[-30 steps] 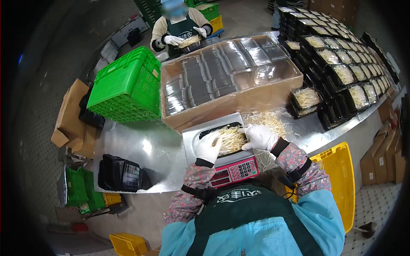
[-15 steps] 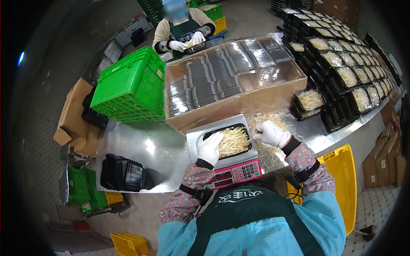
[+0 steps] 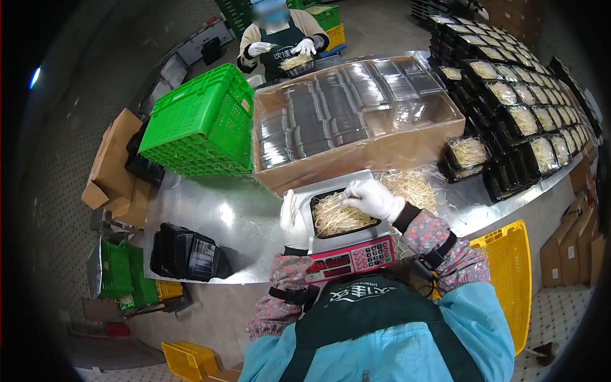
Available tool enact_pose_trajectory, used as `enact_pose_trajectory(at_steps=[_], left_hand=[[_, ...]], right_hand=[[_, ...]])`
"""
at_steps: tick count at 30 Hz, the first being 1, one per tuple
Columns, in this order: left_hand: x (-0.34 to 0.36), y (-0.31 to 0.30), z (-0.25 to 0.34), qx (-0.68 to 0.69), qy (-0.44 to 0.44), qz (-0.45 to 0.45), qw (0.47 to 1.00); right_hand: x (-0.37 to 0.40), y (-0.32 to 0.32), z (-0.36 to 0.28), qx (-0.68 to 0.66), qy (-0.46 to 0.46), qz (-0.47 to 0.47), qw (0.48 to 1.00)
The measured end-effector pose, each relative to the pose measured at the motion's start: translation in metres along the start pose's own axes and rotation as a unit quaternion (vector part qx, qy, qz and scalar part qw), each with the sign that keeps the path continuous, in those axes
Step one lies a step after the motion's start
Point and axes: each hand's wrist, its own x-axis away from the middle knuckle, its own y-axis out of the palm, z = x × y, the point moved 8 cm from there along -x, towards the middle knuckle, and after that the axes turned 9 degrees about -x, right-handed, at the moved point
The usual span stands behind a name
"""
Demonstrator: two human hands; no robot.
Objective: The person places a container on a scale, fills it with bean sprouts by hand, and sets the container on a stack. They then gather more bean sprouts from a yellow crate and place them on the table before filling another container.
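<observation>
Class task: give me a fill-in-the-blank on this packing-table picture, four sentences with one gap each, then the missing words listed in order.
1. The black tray of bean sprouts sits on a ____ with a red keypad.
2. The right hand reaches over the sprouts, and both hands wear ____ gloves.
3. The crate on the table beside the cardboard box is ____.
4. The left hand lies beside the tray's ____ edge.

Missing words: scale; white; green; left
</observation>
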Motion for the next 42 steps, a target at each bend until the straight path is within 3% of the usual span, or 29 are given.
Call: enact_pose_trajectory(at_steps=[1, 6, 8, 10, 11, 12, 13, 16, 19, 20, 23, 26, 27, 28, 30, 32, 36, 38, 40, 42], left_hand=[[0.001, -0.005, 0.004, -0.011, -0.002, 0.0, 1.0], [0.016, -0.017, 0.03, -0.107, 0.011, -0.058, 0.993], [0.018, -0.008, 0.036, -0.161, 0.049, -0.094, 0.981], [0.018, 0.011, 0.049, -0.264, 0.122, -0.135, 0.947], [0.022, 0.02, 0.057, -0.288, 0.162, -0.093, 0.939], [0.022, 0.041, 0.052, -0.301, 0.162, -0.118, 0.932], [0.023, 0.06, 0.057, -0.331, 0.174, -0.145, 0.916], [0.025, 0.112, 0.041, -0.473, 0.241, -0.21, 0.821], [0.012, 0.116, 0.041, -0.374, 0.231, -0.218, 0.871], [0.007, 0.126, 0.022, -0.365, 0.2, -0.272, 0.868], [0.001, 0.129, 0.013, -0.371, 0.225, -0.255, 0.864], [0.008, 0.126, 0.008, -0.362, 0.239, -0.23, 0.871], [0.01, 0.118, 0.025, -0.35, 0.248, -0.213, 0.878], [0.011, 0.117, 0.027, -0.356, 0.222, -0.265, 0.868], [0.013, 0.102, 0.053, -0.275, 0.227, -0.255, 0.899], [0.017, 0.09, 0.052, -0.293, 0.224, -0.212, 0.905], [0.013, 0.045, 0.08, -0.204, 0.179, -0.147, 0.951], [0.019, 0.021, 0.077, -0.139, 0.122, -0.117, 0.976], [0.028, 0.0, 0.088, -0.116, 0.082, -0.094, 0.985], [0.035, -0.013, 0.088, -0.116, 0.053, -0.072, 0.989]], right_hand=[[0.002, 0.012, 0.007, 0.076, 0.019, -0.021, 0.997], [0.012, -0.015, 0.01, 0.085, 0.026, -0.019, 0.996], [0.015, -0.04, 0.005, 0.069, -0.001, 0.047, 0.996], [0.018, -0.051, 0.004, 0.074, 0.006, 0.106, 0.992], [0.02, -0.046, 0.003, 0.062, -0.001, 0.135, 0.989], [0.023, -0.04, 0.001, 0.051, -0.008, 0.163, 0.985], [0.022, -0.026, -0.009, 0.046, -0.036, 0.154, 0.986], [0.023, 0.033, 0.016, 0.066, 0.065, 0.058, 0.994], [0.03, 0.056, 0.048, 0.067, 0.149, 0.061, 0.985], [0.029, 0.062, 0.054, 0.094, 0.167, 0.059, 0.98], [0.021, 0.064, 0.077, -0.002, 0.246, 0.061, 0.967], [0.024, 0.052, 0.054, -0.033, 0.199, 0.001, 0.979], [0.025, 0.051, 0.051, 0.013, 0.122, -0.003, 0.992], [0.02, 0.037, 0.04, 0.005, 0.128, -0.027, 0.991], [0.003, 0.003, 0.027, -0.013, 0.14, -0.08, 0.987], [-0.023, -0.047, 0.044, 0.011, 0.084, 0.063, 0.994], [-0.066, -0.105, 0.089, 0.092, 0.1, 0.118, 0.984], [-0.084, -0.151, 0.157, 0.194, 0.139, 0.186, 0.953], [-0.09, -0.165, 0.181, 0.321, 0.146, 0.184, 0.918], [-0.098, -0.161, 0.205, 0.401, 0.207, 0.106, 0.886]])
